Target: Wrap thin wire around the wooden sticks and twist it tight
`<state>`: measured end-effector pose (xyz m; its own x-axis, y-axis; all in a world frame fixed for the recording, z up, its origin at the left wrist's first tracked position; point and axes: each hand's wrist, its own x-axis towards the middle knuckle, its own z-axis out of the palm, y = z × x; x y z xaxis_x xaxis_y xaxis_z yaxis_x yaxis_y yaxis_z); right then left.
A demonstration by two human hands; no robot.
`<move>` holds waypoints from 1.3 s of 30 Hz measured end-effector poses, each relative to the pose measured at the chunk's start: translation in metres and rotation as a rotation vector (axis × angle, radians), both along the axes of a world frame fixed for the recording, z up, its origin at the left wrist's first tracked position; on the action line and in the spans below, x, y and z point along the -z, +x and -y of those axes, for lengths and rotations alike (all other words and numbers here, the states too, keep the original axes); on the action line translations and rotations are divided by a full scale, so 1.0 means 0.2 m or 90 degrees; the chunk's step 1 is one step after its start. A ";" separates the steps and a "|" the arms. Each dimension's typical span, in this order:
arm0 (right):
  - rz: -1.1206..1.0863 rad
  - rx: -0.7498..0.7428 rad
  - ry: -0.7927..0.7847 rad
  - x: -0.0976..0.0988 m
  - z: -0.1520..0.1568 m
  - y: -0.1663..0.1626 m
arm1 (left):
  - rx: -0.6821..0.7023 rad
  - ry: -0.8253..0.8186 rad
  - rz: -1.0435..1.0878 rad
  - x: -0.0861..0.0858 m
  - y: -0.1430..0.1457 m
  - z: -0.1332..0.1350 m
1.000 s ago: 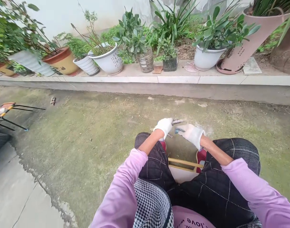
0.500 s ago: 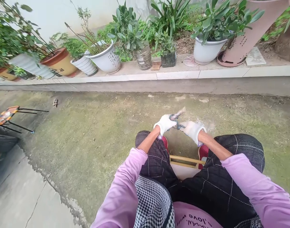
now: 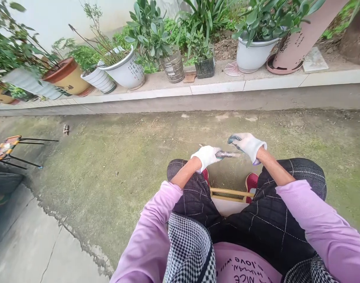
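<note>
A seated person's gloved left hand grips a grey rod-like piece level above the knees, over mossy concrete. The gloved right hand, fingers loosely curled, hovers just beside its far end.

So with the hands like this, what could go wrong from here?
The left hand grips only one end of the small grey fish, and the rest sticks out unsupported; it could slip and drop onto the dirty ground. The right hand is lifted just off the fish with soiled fingertips, so it gives no support. What, if anything, it holds cannot be seen.
</note>
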<state>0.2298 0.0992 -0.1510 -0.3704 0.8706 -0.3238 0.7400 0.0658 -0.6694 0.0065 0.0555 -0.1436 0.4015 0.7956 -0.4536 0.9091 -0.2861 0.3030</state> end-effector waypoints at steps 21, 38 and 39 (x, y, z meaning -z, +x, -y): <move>-0.103 0.051 -0.073 0.12 0.08 -0.13 | -0.244 0.042 0.187 0.03 -0.03 -0.07; -0.194 0.057 -0.180 0.04 0.02 -0.02 | -0.030 -0.052 0.047 0.01 0.02 -0.02; -0.235 0.071 -0.222 0.04 0.03 -0.02 | -0.074 -0.075 0.098 0.00 0.02 -0.01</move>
